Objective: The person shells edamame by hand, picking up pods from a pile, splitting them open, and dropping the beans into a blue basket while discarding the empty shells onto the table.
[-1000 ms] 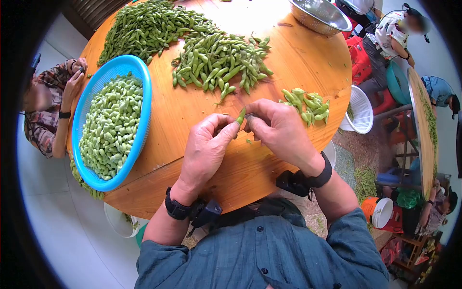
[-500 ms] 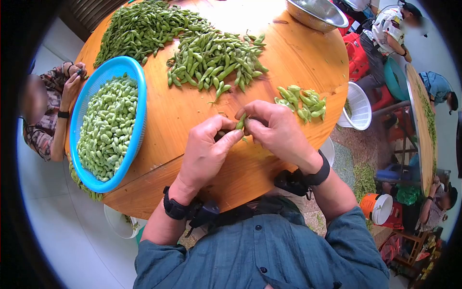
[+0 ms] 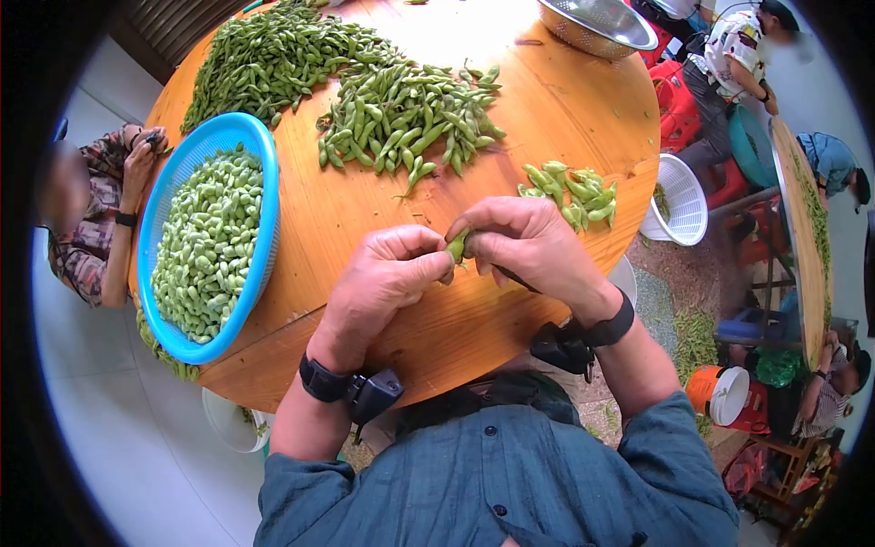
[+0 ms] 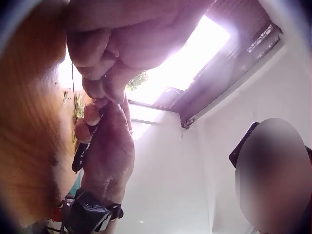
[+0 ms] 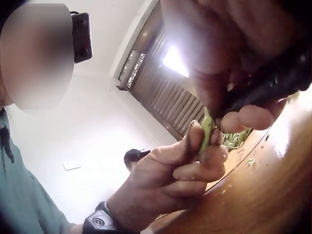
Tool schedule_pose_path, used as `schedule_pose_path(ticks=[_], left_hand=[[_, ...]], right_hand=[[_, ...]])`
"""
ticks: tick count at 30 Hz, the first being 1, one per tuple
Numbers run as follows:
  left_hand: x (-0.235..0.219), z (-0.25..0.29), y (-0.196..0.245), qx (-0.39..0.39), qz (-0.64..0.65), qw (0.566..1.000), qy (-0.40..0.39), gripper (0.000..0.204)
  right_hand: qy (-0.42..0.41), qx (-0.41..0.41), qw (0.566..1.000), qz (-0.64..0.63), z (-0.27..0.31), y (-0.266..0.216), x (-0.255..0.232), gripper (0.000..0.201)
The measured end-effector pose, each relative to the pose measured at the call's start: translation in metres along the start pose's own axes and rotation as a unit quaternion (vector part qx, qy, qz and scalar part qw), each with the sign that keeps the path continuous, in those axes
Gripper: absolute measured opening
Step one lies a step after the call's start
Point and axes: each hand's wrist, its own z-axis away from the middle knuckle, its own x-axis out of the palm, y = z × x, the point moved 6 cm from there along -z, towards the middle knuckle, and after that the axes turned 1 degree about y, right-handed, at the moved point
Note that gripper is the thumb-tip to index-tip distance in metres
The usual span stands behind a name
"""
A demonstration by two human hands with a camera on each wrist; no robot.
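In the head view, my left hand point(image 3: 385, 275) pinches one green edamame pod point(image 3: 458, 244) between thumb and fingers, over the near part of the table. My right hand point(image 3: 529, 244) meets it from the other side, fingertips right at the pod's end. A slim black-handled tool point(image 5: 268, 80) lies in the right hand's curled fingers, and its working end is hidden at the pod. The right wrist view shows the pod point(image 5: 207, 130) held by the left hand point(image 5: 168, 178). A small heap of pale pods point(image 3: 572, 193) sits just beyond the right hand.
A blue basket point(image 3: 271, 214) of shelled-looking green beans stands at left. Large heaps of pods point(image 3: 406, 118) cover the far side of the round wooden table point(image 3: 565, 109). A metal colander point(image 3: 592, 41) is at the back right, a white basket point(image 3: 679, 205) beyond the edge. Other people sit around.
The pod has tipped and shifted slightly between my fingertips. My left forearm and wrist have swung a little to the left. My right hand stays close against the pod.
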Motion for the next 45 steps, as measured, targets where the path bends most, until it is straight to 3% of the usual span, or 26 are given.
schedule_pose_path(ticks=[5, 12, 14, 15, 17, 21, 24, 30, 33, 35, 39, 41, 45], left_hand=[[0.003, -0.005, -0.008, 0.005, 0.128, 0.989, -0.076, 0.015], [0.007, -0.006, -0.008, 0.013, 0.181, 0.975, -0.127, 0.015], [0.004, -0.007, -0.007, 0.012, 0.113, 0.993, -0.037, 0.015], [0.005, -0.006, -0.006, 0.013, 0.113, 0.993, -0.039, 0.015], [0.000, -0.005, -0.002, 0.038, 0.011, 0.999, 0.024, 0.014], [0.004, -0.004, 0.002, 0.075, -0.026, 0.995, 0.054, 0.011], [0.006, -0.003, 0.004, 0.086, -0.065, 0.993, 0.054, 0.010], [0.005, -0.004, 0.004, 0.142, -0.134, 0.979, 0.060, 0.010], [0.004, -0.002, 0.008, 0.169, -0.129, 0.974, 0.073, 0.010], [0.004, -0.001, 0.002, 0.050, 0.025, 0.998, 0.016, 0.011], [0.000, -0.006, -0.009, 0.027, 0.118, 0.992, -0.045, 0.013], [0.005, -0.009, -0.011, 0.017, 0.208, 0.969, -0.131, 0.014], [0.006, -0.011, -0.015, 0.012, 0.226, 0.961, -0.157, 0.016]], right_hand=[[-0.014, 0.004, 0.999, -0.039, 0.001, -0.001, 0.000, 0.015], [-0.006, -0.006, 0.999, -0.045, 0.002, -0.004, 0.001, 0.015], [0.032, -0.001, 0.999, 0.037, 0.004, -0.008, -0.003, 0.015], [0.033, -0.002, 0.999, 0.039, 0.006, -0.006, -0.001, 0.015], [0.087, -0.076, 0.986, 0.124, 0.008, -0.012, -0.002, 0.016], [0.096, -0.058, 0.984, 0.140, 0.009, -0.013, -0.001, 0.017], [0.113, -0.102, 0.974, 0.166, 0.008, -0.012, -0.002, 0.017], [0.074, -0.115, 0.958, 0.253, 0.005, -0.012, 0.001, 0.016], [0.068, -0.162, 0.956, 0.234, 0.005, -0.013, 0.001, 0.014], [0.027, -0.094, 0.993, 0.066, 0.003, -0.007, 0.001, 0.012], [-0.016, -0.011, 0.998, -0.062, 0.002, -0.001, 0.001, 0.011], [-0.036, -0.006, 0.993, -0.109, 0.003, -0.003, 0.003, 0.011], [-0.034, 0.029, 0.989, -0.138, 0.002, 0.000, 0.002, 0.012]])
